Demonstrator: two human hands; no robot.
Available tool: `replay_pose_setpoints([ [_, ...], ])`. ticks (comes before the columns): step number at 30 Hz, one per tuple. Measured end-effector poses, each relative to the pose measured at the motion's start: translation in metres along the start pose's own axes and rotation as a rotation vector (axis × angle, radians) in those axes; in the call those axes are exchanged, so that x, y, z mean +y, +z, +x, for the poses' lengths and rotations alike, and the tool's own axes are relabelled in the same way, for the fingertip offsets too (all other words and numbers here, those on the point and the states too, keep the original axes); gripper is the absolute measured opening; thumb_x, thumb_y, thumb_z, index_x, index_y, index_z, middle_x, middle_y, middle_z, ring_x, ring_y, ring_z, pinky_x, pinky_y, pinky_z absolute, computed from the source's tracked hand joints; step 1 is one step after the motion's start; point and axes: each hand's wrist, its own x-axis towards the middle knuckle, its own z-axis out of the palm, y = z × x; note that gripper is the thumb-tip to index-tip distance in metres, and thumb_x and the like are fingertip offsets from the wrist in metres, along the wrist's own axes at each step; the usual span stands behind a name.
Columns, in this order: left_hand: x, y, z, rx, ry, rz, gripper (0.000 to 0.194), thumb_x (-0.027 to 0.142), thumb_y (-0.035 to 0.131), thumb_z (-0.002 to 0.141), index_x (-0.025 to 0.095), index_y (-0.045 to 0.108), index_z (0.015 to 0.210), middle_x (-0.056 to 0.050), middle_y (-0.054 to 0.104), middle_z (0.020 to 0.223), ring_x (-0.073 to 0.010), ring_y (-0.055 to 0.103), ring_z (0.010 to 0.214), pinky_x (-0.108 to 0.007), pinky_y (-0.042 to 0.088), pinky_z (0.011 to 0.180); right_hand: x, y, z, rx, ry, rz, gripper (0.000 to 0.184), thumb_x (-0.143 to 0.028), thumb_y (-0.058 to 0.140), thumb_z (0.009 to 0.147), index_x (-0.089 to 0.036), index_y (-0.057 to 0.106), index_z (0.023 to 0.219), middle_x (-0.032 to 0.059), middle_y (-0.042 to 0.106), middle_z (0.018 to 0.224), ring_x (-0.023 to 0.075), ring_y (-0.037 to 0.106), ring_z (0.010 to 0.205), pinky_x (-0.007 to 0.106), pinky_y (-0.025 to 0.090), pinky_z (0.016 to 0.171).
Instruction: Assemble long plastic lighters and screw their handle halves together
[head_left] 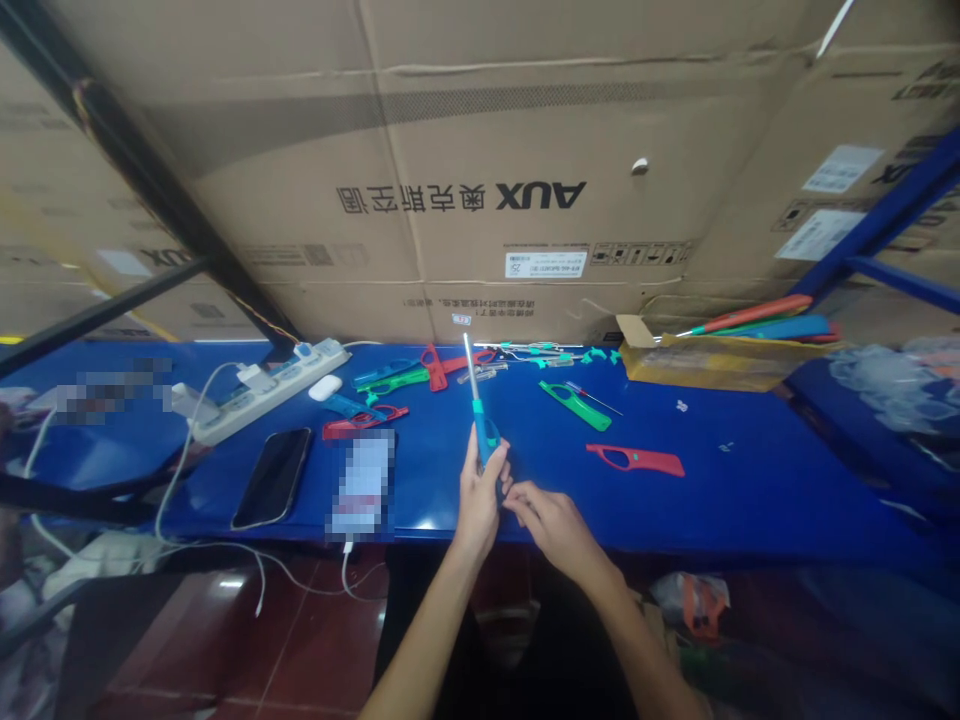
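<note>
My left hand (480, 490) is wrapped round a blue long-nosed lighter (487, 436), its metal tube pointing up and away from me. My right hand (551, 525) has its fingertips pinched at the lighter's lower end; whether something small is between them is hidden. A green lighter shell half (577, 405) lies to the right, with a thin screwdriver (592, 396) beside it. Nearer on that side is a red lighter shell half (637, 459). Several red, green and blue shell parts (397, 380) lie at the left, and metal tubes with teal pieces (544, 352) along the back.
A cardboard tray (697, 365) of lighters stands at the back right. On the left are a white power strip (270, 390) with cables, a dark phone (272, 478) and a lit phone (364, 485). Behind the blue table (450, 510) rises a cardboard wall (450, 130).
</note>
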Motion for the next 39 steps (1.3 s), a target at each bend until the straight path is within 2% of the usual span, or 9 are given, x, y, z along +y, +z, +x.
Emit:
replay_pose_setpoints([
  [4, 0.000, 0.000, 0.000, 0.005, 0.002, -0.004, 0.082, 0.033, 0.083, 0.077, 0.031, 0.044, 0.149, -0.001, 0.063, 0.095, -0.0062, 0.048, 0.061, -0.017, 0.039, 0.050, 0.000, 0.000, 0.000, 0.009, -0.001, -0.008, 0.019, -0.030, 0.047, 0.103, -0.023, 0.061, 0.093, -0.0020, 0.067, 0.074, 0.0154, 0.062, 0.066, 0.025, 0.038, 0.065],
  [9, -0.002, 0.000, 0.000, 0.005, 0.017, 0.026, 0.078, 0.035, 0.081, 0.079, 0.031, 0.045, 0.149, 0.000, 0.062, 0.091, -0.0059, 0.047, 0.060, -0.017, 0.039, 0.050, 0.000, -0.003, 0.003, -0.026, 0.005, 0.018, 0.021, -0.029, 0.047, 0.103, -0.023, 0.061, 0.089, -0.0040, 0.065, 0.068, 0.0142, 0.061, 0.064, 0.024, 0.039, 0.065],
  [17, -0.004, -0.001, -0.001, -0.009, 0.051, 0.099, 0.074, 0.035, 0.080, 0.082, 0.030, 0.047, 0.148, 0.001, 0.061, 0.089, -0.0069, 0.047, 0.062, -0.018, 0.040, 0.052, 0.000, -0.003, 0.003, 0.004, 0.016, -0.002, 0.016, -0.028, 0.050, 0.101, -0.024, 0.063, 0.094, -0.0010, 0.070, 0.073, 0.0162, 0.064, 0.063, 0.025, 0.040, 0.063],
  [23, -0.001, -0.003, -0.002, -0.055, 0.057, 0.042, 0.056, 0.036, 0.075, 0.086, 0.027, 0.055, 0.137, -0.003, 0.062, 0.098, -0.0093, 0.051, 0.071, -0.018, 0.044, 0.058, -0.001, -0.002, 0.003, 0.023, 0.011, -0.016, 0.015, -0.032, 0.052, 0.101, -0.024, 0.062, 0.093, -0.0042, 0.067, 0.068, 0.0142, 0.064, 0.063, 0.023, 0.041, 0.064],
  [26, -0.001, -0.004, 0.000, -0.064, 0.041, -0.014, 0.043, 0.036, 0.075, 0.087, 0.026, 0.060, 0.125, -0.002, 0.062, 0.100, -0.0088, 0.053, 0.074, -0.018, 0.046, 0.063, -0.001, 0.002, 0.000, 0.067, -0.046, -0.100, 0.019, -0.032, 0.048, 0.104, -0.024, 0.063, 0.093, -0.0028, 0.068, 0.071, 0.0140, 0.064, 0.064, 0.023, 0.040, 0.062],
  [29, 0.000, -0.003, 0.002, -0.067, 0.036, -0.056, 0.034, 0.036, 0.075, 0.087, 0.024, 0.061, 0.116, -0.002, 0.061, 0.099, -0.0076, 0.053, 0.072, -0.017, 0.045, 0.064, 0.000, 0.009, -0.003, 0.162, -0.165, -0.208, 0.027, -0.029, 0.042, 0.106, -0.023, 0.066, 0.096, 0.0010, 0.071, 0.080, 0.0150, 0.067, 0.070, 0.025, 0.043, 0.065],
  [33, 0.002, -0.004, 0.004, -0.034, -0.014, -0.114, 0.034, 0.038, 0.076, 0.086, 0.022, 0.060, 0.111, -0.002, 0.062, 0.098, -0.0079, 0.056, 0.071, -0.018, 0.047, 0.063, 0.005, 0.017, -0.006, 0.261, -0.272, -0.342, 0.026, -0.030, 0.045, 0.105, -0.022, 0.070, 0.106, 0.0039, 0.073, 0.082, 0.0170, 0.068, 0.072, 0.028, 0.048, 0.067],
  [39, 0.003, -0.005, 0.005, -0.006, -0.046, -0.190, 0.035, 0.039, 0.079, 0.083, 0.021, 0.058, 0.106, -0.002, 0.063, 0.096, -0.0081, 0.058, 0.071, -0.018, 0.048, 0.062, 0.006, 0.019, -0.007, 0.299, -0.313, -0.367, 0.026, -0.030, 0.051, 0.103, -0.020, 0.069, 0.118, 0.0060, 0.074, 0.083, 0.0193, 0.070, 0.074, 0.029, 0.051, 0.068],
])
